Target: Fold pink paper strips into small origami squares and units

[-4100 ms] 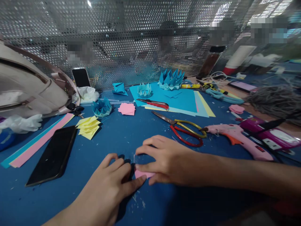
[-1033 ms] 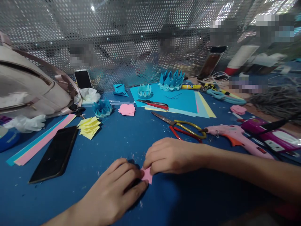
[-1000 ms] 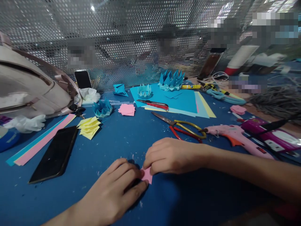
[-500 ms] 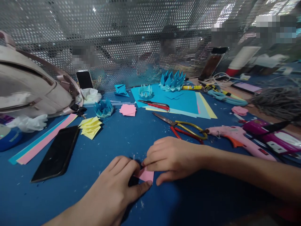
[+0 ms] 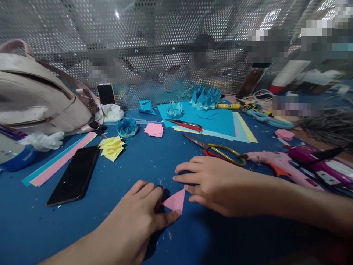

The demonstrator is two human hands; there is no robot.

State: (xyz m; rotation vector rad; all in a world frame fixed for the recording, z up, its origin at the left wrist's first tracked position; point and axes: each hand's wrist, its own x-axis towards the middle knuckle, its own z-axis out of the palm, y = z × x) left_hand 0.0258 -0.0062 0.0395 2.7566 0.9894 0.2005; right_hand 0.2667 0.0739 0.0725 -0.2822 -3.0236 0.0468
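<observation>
A small piece of pink paper (image 5: 175, 202), folded to a triangle, lies on the blue table. My left hand (image 5: 145, 208) holds it down: the thumb presses its lower right corner and the curled fingers are at its left point. My right hand (image 5: 211, 184) is on the other side, fingers stretched and apart, with one fingertip at the triangle's top corner. Just beyond that hand lie scissors (image 5: 224, 152) with yellow and red handles. A stack of pink paper squares (image 5: 154, 130) and a pile of folded yellow papers (image 5: 111, 147) sit farther back.
Blue folded-paper pieces (image 5: 205, 98) stand on coloured sheets (image 5: 220, 123) at the back, beside a red cutter (image 5: 187, 125). A pink glue gun (image 5: 273, 158) lies right. To the left are a black phone (image 5: 74, 176), paper strips (image 5: 63, 158) and a backpack (image 5: 41, 99).
My right hand has drawn back slightly to the right and its fingers have spread, uncovering more of the pink triangle. My left hand stays on the paper. The view has shifted a little.
</observation>
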